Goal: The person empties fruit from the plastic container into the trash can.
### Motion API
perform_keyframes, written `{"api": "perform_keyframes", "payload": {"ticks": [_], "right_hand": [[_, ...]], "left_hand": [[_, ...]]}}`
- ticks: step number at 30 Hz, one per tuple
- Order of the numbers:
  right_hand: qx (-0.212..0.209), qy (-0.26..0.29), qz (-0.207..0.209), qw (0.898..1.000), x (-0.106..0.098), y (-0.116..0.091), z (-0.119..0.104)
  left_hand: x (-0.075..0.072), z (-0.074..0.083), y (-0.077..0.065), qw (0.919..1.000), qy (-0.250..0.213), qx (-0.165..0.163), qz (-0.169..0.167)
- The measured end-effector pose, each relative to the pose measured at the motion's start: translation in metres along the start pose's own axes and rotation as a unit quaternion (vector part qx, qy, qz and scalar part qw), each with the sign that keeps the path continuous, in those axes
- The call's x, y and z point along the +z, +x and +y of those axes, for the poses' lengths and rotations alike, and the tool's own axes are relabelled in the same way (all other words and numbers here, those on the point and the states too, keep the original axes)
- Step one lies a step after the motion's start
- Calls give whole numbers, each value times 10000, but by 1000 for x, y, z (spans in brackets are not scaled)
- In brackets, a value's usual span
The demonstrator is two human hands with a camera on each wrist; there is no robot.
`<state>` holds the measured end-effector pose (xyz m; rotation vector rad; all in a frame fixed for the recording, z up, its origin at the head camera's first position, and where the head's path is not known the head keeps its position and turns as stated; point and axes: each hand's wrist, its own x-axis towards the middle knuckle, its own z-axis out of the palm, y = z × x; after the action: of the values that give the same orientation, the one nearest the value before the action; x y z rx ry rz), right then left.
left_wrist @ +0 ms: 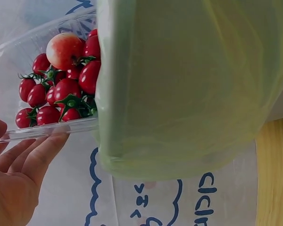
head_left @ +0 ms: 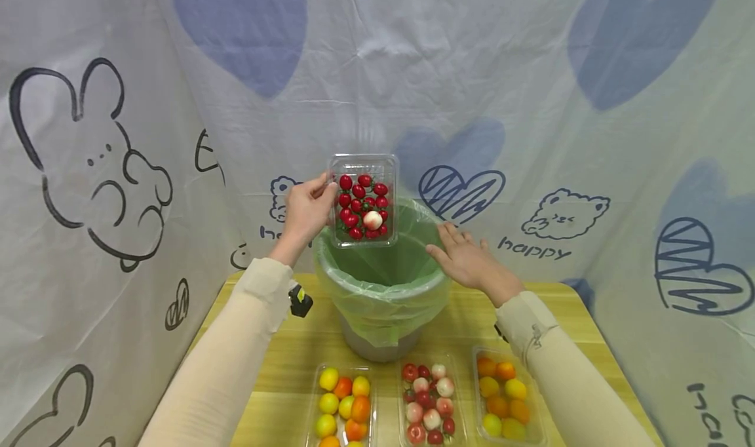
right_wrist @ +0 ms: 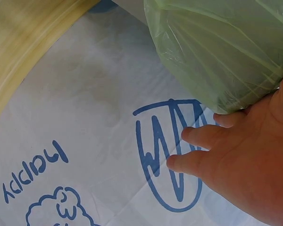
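My left hand (head_left: 308, 212) pinches the left edge of a clear plastic box (head_left: 364, 160), held over the left part of a trash bin's opening. Inside it lie several red cherry tomatoes (left_wrist: 68, 89) with green stems and one pale pink-and-white round fruit (head_left: 373, 220). The box is tilted up, so its contents face me. A thin green bag (head_left: 386, 312) lines the trash bin (head_left: 377, 346) and folds over its rim. My right hand (head_left: 468, 258) rests at the bin's right rim, fingers extended; in the right wrist view its fingers (right_wrist: 203, 136) lie beside the green bag.
Three clear boxes stand along the table's front: a left box (head_left: 373, 427) of yellow and orange fruit, a middle box (head_left: 459, 394) of red and pale fruit, and a right box (head_left: 539, 427) of orange and yellow fruit. Printed cloth (head_left: 366, 93) surrounds the wooden table (head_left: 283, 362).
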<state>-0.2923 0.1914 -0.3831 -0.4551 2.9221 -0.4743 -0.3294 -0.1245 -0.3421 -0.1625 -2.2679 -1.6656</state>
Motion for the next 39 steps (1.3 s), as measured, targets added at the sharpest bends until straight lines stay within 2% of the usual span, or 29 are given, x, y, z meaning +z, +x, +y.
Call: {"api": "perform_keyframes", "payload": {"ticks": [13, 25, 39], "right_hand": [[-18, 29, -25, 10000, 2, 2, 4], [-3, 48, -59, 10000, 2, 0, 4], [-27, 30, -39, 10000, 2, 0, 3]], "left_hand": [[3, -4, 1, 9990, 2, 387, 207], [3, -1, -1, 9989, 56, 417, 207], [3, -2, -1, 9974, -222, 635, 267]]}}
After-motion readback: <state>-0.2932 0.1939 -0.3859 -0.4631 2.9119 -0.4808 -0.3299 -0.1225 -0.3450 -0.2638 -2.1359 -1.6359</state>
